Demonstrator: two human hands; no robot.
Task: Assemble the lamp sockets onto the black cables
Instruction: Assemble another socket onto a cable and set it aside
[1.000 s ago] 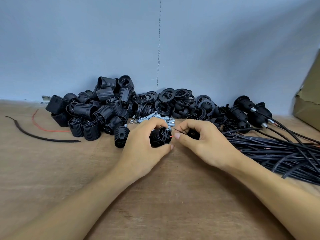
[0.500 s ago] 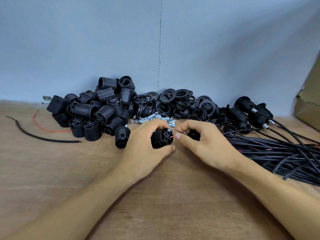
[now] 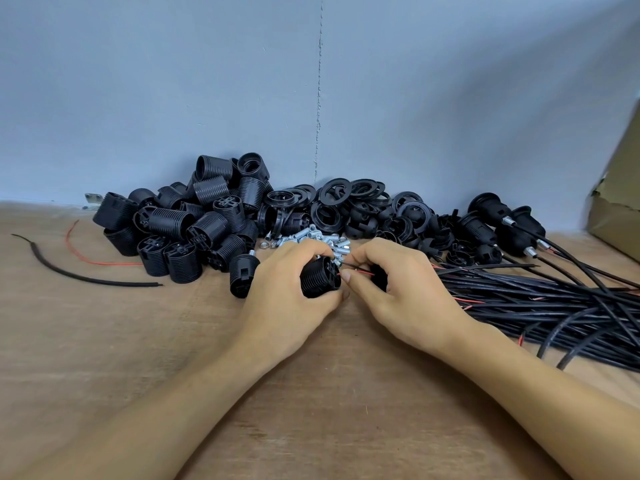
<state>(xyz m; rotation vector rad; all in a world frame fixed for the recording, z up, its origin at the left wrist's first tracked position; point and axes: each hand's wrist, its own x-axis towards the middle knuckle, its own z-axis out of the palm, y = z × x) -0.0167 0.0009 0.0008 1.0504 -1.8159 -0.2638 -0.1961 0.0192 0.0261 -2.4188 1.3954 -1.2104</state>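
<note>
Black socket [image 3: 319, 278] gripped in left hand [image 3: 287, 299], right hand [image 3: 398, 292] pinching wires [image 3: 360, 271]

The table [image 3: 104, 341] is made of bare wood, matt and grainy, and the wall [image 3: 173, 81] is painted a matt blue-grey. The held socket [image 3: 320, 277] and the heaped sockets [image 3: 207, 216] are moulded in ribbed black plastic with a faint sheen, as are the smoother rings [image 3: 360, 195]. The small tubes [image 3: 311, 236] are of bright metal, the cables [image 3: 536, 303] are sheathed in smooth, slightly glossy black, and the box [image 3: 613, 216] is of dull cardboard
</note>
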